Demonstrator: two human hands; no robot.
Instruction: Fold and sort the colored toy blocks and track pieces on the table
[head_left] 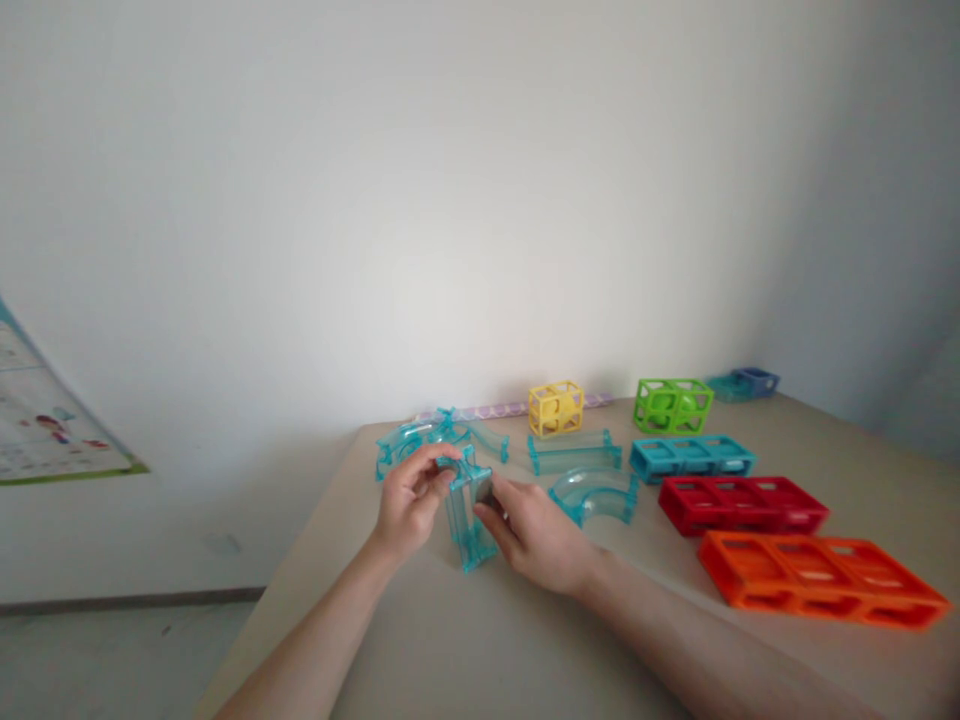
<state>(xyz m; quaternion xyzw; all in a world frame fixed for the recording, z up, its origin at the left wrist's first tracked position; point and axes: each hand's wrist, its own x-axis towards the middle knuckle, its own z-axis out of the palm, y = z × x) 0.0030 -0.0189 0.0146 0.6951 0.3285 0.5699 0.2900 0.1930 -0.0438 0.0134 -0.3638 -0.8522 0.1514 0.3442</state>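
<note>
Two hands grip the upright teal track piece on the bench, at 9 o'clock of a curved teal track: left hand fingers clamped on its top, right hand fingers pinching its 3 o'clock side; judged mid-fitting, and the next move calls for steady alignment.

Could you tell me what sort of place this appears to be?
Probably a home or play room: a table by a white wall, a held teal track piece, toy blocks, an illustrated poster.

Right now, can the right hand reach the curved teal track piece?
Probably yes: the curved teal track piece lies right beside the right hand, nothing between them; the hand must first release the upright teal piece.
</note>
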